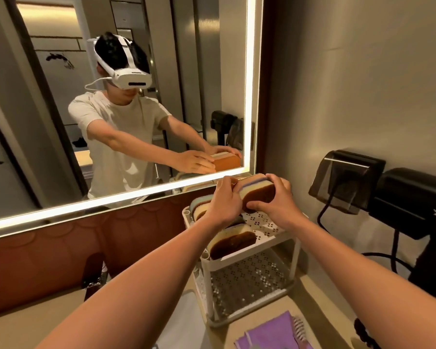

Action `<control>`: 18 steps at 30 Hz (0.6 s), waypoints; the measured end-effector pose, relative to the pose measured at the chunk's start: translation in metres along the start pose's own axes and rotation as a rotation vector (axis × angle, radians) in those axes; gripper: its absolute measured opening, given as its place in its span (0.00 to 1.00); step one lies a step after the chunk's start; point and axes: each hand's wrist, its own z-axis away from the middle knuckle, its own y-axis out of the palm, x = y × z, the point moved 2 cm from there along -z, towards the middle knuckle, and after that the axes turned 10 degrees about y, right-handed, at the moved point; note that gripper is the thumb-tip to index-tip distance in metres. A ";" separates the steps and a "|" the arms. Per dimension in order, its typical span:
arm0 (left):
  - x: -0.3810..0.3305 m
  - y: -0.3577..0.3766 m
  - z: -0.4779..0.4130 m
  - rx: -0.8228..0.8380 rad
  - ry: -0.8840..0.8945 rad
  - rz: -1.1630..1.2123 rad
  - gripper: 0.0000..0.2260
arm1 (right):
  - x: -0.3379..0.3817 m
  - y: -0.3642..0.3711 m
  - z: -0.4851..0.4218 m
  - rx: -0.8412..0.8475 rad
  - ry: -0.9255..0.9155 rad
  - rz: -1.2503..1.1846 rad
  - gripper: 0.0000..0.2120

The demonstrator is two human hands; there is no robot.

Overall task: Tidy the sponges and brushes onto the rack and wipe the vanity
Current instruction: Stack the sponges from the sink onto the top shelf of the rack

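Both hands clamped on layered sponge (258, 191) above rack (293, 235) top shelf — left hand (224, 201) at its left end, right hand (275, 202) over right end. Right half of shelf bare; second sponge (233, 241) at front-left edge.

A single head-worn wide-angle camera looks forward and down along both outstretched forearms, close over a white rack (249, 250) on a vanity top (23, 328); the wall mirror (61, 71) ahead returns the wearer's own reflection.
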 end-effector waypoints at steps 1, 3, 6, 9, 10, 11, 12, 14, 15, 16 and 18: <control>0.002 0.004 0.000 0.006 0.014 -0.035 0.09 | -0.005 0.000 -0.005 0.002 0.003 0.007 0.45; 0.005 0.010 0.002 0.003 0.020 -0.107 0.10 | -0.014 0.002 -0.013 0.010 0.017 0.020 0.44; 0.011 0.016 0.004 0.039 0.035 -0.277 0.14 | -0.025 0.007 -0.020 0.010 0.033 0.061 0.45; 0.012 0.016 0.004 0.122 0.041 -0.408 0.16 | -0.029 0.014 -0.022 0.026 0.051 0.115 0.47; 0.012 0.017 0.004 0.148 0.042 -0.431 0.16 | -0.031 0.015 -0.022 0.029 0.060 0.132 0.47; 0.011 0.018 0.005 0.170 0.045 -0.453 0.16 | -0.031 0.016 -0.023 0.030 0.068 0.146 0.47; 0.011 0.020 0.005 0.189 0.049 -0.473 0.16 | -0.032 0.018 -0.024 0.032 0.079 0.154 0.47; 0.012 0.022 0.006 0.216 0.050 -0.520 0.16 | -0.032 0.020 -0.024 0.036 0.095 0.180 0.47; 0.012 0.023 0.006 0.227 0.045 -0.543 0.16 | -0.033 0.021 -0.024 0.033 0.099 0.196 0.47; 0.013 0.023 0.006 0.234 0.038 -0.559 0.17 | -0.034 0.022 -0.025 0.034 0.101 0.206 0.47; 0.012 0.024 0.004 0.236 0.031 -0.565 0.18 | -0.034 0.023 -0.025 0.045 0.109 0.218 0.46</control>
